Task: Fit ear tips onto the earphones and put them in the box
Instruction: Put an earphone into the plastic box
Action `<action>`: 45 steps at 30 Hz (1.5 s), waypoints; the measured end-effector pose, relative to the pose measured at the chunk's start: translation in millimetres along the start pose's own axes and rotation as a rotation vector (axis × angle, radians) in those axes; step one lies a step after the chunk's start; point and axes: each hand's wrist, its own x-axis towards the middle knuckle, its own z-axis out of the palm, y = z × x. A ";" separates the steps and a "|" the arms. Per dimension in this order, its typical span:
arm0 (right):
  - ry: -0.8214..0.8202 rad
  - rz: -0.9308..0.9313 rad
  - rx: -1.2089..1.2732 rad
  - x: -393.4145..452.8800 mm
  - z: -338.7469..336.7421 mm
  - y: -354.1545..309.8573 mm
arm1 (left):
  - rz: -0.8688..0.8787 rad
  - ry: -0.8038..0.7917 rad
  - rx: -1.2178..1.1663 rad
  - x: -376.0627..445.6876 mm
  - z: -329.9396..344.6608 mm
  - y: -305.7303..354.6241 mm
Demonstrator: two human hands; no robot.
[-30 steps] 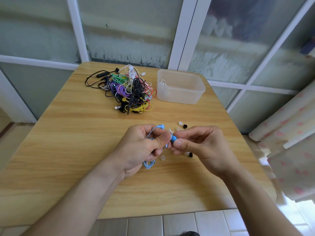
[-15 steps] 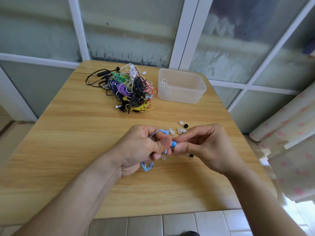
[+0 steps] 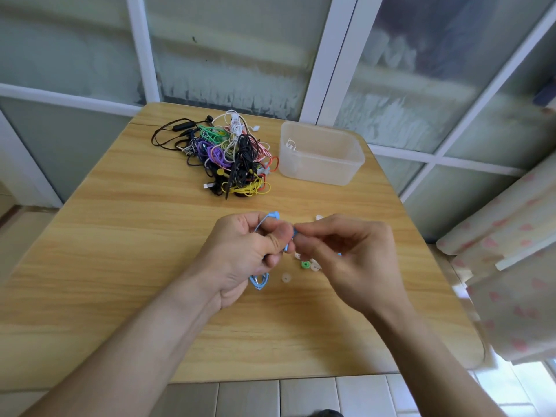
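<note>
My left hand (image 3: pixel 246 251) grips a light blue pair of earphones (image 3: pixel 259 280); one blue bud (image 3: pixel 274 215) sticks up above the fingers and the coiled cable hangs out below the palm. My right hand (image 3: pixel 352 251) pinches the other blue bud (image 3: pixel 293 236) right against my left thumb. Whether an ear tip sits on it is hidden by the fingers. Loose ear tips lie on the table under the hands: a green one (image 3: pixel 306 264) and clear ones (image 3: pixel 285 277). The clear plastic box (image 3: pixel 320 155) stands at the back right with a white earphone inside.
A tangled pile of coloured earphones (image 3: pixel 231 155) lies at the back middle of the wooden table (image 3: pixel 120 251). Window frames stand behind the table. A patterned curtain (image 3: pixel 511 251) hangs at the right, close to the table's edge.
The green ear tip and more clear tips now show below my right hand. Both hands stayed together at the bud, with the right fingers shifting slightly on it.
</note>
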 end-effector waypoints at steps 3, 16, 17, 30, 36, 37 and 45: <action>-0.024 0.265 0.302 1.6 -0.2 -6.0 | 0.169 0.031 0.120 -0.1 -0.9 -2.1; -0.149 0.393 0.550 4.3 -5.3 -0.5 | 0.531 0.049 0.385 2.4 -2.2 -0.4; -0.134 0.328 0.474 2.9 -7.4 1.6 | 0.502 0.047 0.349 2.0 -1.9 -1.2; -0.029 0.005 0.166 1.3 -8.8 6.0 | 0.197 -0.068 0.074 1.9 3.6 -7.0; -0.030 0.076 0.279 2.6 -8.6 7.5 | 0.203 -0.056 0.064 1.5 4.3 -5.5; -0.036 0.102 0.312 2.6 -8.1 7.4 | 0.213 -0.052 0.062 1.6 4.6 -5.6; -0.051 0.132 0.379 0.9 -4.8 9.5 | 0.173 -0.061 0.027 1.3 1.6 -5.0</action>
